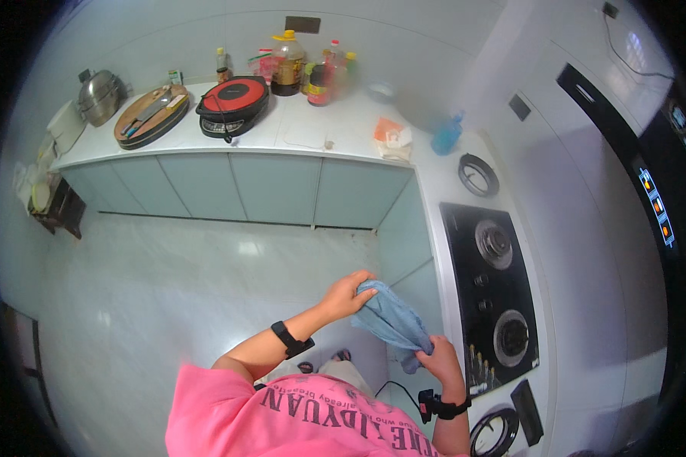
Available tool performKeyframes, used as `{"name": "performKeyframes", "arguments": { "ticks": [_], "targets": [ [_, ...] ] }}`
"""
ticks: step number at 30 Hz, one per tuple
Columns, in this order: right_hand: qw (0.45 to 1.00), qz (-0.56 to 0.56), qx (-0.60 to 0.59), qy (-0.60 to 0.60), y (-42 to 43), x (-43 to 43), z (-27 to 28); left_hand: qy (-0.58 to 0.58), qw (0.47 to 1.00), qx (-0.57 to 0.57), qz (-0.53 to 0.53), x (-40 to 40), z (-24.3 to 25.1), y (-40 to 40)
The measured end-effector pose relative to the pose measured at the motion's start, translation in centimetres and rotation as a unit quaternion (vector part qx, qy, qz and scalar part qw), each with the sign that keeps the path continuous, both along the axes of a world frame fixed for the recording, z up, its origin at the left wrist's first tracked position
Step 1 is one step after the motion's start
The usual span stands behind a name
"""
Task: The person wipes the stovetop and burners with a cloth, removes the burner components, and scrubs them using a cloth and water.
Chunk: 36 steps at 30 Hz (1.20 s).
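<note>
A blue cloth [391, 314] stretches between my two hands, in front of my body and over the floor beside the hob counter. My left hand [349, 295] grips its upper left end, thumb on top. The lower right end is bunched in my right hand [441, 359], close to the counter's front edge. Part of the cloth hangs loose below that hand. Just right of my right hand lies the black two-burner gas hob [491, 297], set into the white counter. Its two knobs [483, 291] sit between the burners.
A blue liquid bottle [447, 136] and a black pan-support ring [478, 175] stand beyond the hob; another ring [494, 431] lies nearer me. Along the back counter are a red-topped induction cooker [234, 105], an oil jug [287, 64] and a cutting board [151, 117] with a cleaver [154, 108].
</note>
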State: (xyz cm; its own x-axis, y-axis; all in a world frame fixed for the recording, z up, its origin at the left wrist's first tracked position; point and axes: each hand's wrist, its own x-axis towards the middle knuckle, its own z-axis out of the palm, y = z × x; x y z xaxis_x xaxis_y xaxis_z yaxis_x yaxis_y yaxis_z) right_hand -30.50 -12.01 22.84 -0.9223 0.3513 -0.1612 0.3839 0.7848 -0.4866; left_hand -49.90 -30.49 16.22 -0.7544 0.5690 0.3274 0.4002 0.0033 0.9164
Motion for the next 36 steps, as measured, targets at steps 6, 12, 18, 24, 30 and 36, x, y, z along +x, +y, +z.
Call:
{"name": "performKeyframes", "arguments": {
  "ticks": [6,12,18,24,30,36],
  "targets": [
    [0.961,0.024,-0.253,-0.111,2.2,-13.3,-3.7,-0.145,0.976,-0.127,0.104,-10.3,1.6,-3.0],
    [0.905,0.045,-0.422,-0.002,-0.5,-31.1,-11.5,-0.267,0.938,-0.045,0.216,-26.7,-0.4,-5.1],
    [0.897,0.127,-0.421,0.049,-9.3,-49.0,-10.3,-0.191,0.911,-0.098,0.353,-43.5,-0.4,-10.9],
    [0.895,0.11,-0.431,0.03,-15.8,-63.0,-10.8,0.143,0.888,-0.207,0.384,-57.5,-2.3,-15.6],
    [0.94,0.069,-0.327,0.07,-10.4,-63.9,-19.3,0.075,0.838,-0.454,0.293,-59.2,-12.9,-12.3],
    [0.946,-0.125,-0.3,0.008,-2.6,-58.4,-17.1,0.101,0.831,-0.475,0.27,-66.0,-14.1,-9.5]
  ]
}}
